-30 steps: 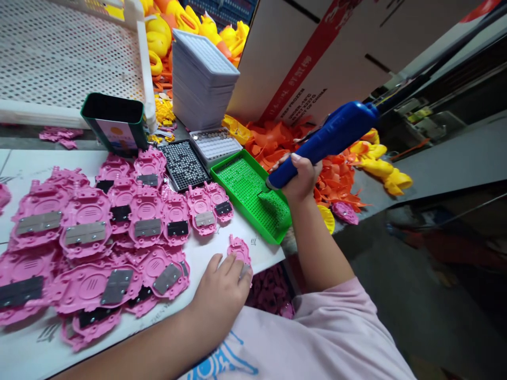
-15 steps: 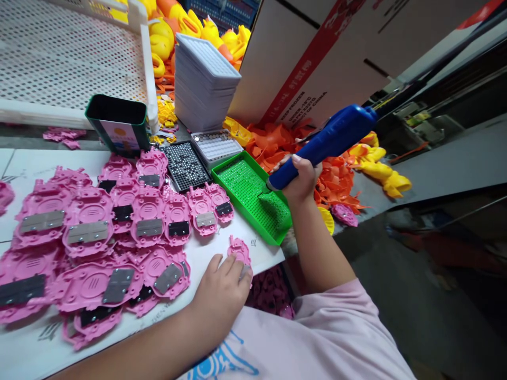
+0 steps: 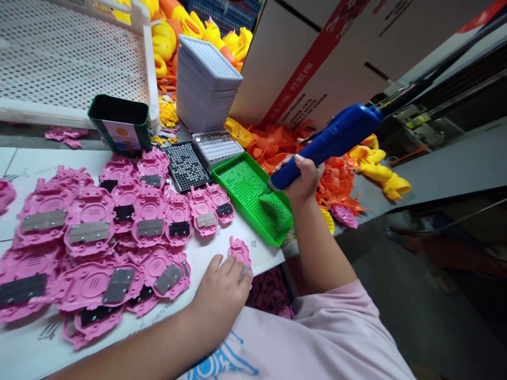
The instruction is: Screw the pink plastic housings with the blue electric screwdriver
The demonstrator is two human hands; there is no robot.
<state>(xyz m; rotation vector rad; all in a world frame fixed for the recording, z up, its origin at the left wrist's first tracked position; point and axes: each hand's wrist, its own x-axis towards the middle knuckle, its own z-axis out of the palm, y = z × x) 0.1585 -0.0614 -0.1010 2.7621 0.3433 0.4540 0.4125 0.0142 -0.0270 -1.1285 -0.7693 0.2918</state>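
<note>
My right hand (image 3: 304, 178) is wrapped round a blue electric screwdriver (image 3: 328, 145), tilted with its bit down over a green perforated tray (image 3: 233, 198). Small screws (image 3: 279, 208) lie heaped in that tray near the bit; whether the bit touches one I cannot make out. At the table's front edge my left hand (image 3: 224, 287) has its fingers bent over a pink plastic housing (image 3: 240, 250), holding it against the white surface. The lower part of this housing, with a bit of grey plate, is mostly hidden under the fingers.
Pink housings with grey or black plates (image 3: 89, 230) cover the table's left. Behind stand a black perforated tray (image 3: 187, 166), a grey tray (image 3: 217, 148), a dark green bin (image 3: 119, 126), stacked white trays (image 3: 206, 84) and a large carton (image 3: 304, 58). Orange parts (image 3: 273, 142) lie beyond the green tray.
The view has shifted very slightly. Both hands, the screwdriver and the pink housing keep nearly the same places.
</note>
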